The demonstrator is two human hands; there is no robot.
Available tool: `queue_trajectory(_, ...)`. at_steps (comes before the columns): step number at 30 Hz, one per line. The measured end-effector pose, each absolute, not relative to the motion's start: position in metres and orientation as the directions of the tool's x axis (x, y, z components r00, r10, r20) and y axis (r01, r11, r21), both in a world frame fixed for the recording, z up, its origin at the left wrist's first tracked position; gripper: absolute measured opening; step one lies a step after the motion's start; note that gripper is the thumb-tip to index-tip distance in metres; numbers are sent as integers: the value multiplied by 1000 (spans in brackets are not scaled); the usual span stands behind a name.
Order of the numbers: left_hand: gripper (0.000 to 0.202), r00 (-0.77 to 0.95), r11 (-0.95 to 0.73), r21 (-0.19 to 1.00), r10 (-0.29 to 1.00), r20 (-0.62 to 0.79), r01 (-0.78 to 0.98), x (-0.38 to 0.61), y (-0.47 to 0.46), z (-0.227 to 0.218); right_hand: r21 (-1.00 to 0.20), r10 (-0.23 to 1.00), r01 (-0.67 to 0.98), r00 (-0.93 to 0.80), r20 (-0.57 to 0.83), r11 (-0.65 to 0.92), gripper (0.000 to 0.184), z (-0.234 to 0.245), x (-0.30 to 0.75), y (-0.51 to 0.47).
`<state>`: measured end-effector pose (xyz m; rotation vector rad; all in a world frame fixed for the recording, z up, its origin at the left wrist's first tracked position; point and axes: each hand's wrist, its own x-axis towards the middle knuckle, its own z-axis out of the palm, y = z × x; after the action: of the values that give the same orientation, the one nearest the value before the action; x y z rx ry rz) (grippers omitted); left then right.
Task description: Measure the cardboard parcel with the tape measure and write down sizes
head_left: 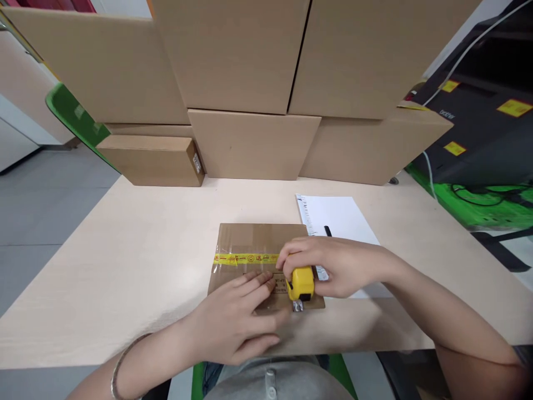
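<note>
A flat cardboard box (258,233) with yellow printed tape across it lies on the table in front of me. My right hand (333,266) grips a yellow tape measure (302,282) over the box's right part. The measure's metal end (297,306) shows at the box's near edge. Resting on the box's near left part, my left hand (241,319) has its fingers stretched out and holds nothing. Its thumb and fingertips are close to the tape measure, and the index finger is slightly blurred. Part of the box's printing is hidden under my hands.
White paper sheets (341,214) with a black pen (327,230) on them lie beyond my right hand. Large cardboard boxes (254,144) line the table's back edge, with a smaller carton (154,161) at the back left. A dark printer (470,128) stands at the right.
</note>
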<state>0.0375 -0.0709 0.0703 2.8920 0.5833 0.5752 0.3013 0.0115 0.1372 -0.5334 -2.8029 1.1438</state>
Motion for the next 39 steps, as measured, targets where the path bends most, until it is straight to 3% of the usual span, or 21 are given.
queue_trajectory(4, 51, 864, -914, 160, 406, 299, 374, 42, -73, 72, -712, 359, 309, -929, -86, 630, 42, 137, 302, 41)
queue_trajectory(17, 54, 848, -898, 118, 438, 297, 423, 43, -77, 63, -687, 492, 427, -863, -116, 587, 36, 124, 307, 143)
queue_trajectory(27, 56, 857, -903, 96, 429, 286, 420, 43, -77, 66, -713, 447, 355, -892, -66, 604, 32, 139, 305, 116)
queue_trajectory(32, 42, 867, -917, 50, 392, 308, 396, 44, -76, 67, -717, 368, 377, -913, -178, 587, 39, 145, 302, 45)
queue_trajectory(35, 38, 837, -900, 139, 436, 332, 414, 46, -76, 69, -686, 387, 426, -895, -222, 591, 38, 143, 305, 8)
queue_trajectory(39, 42, 701, -817, 441, 559, 443, 373, 35, -75, 76, -772, 446, 414, -874, -191, 482, 38, 135, 328, -10)
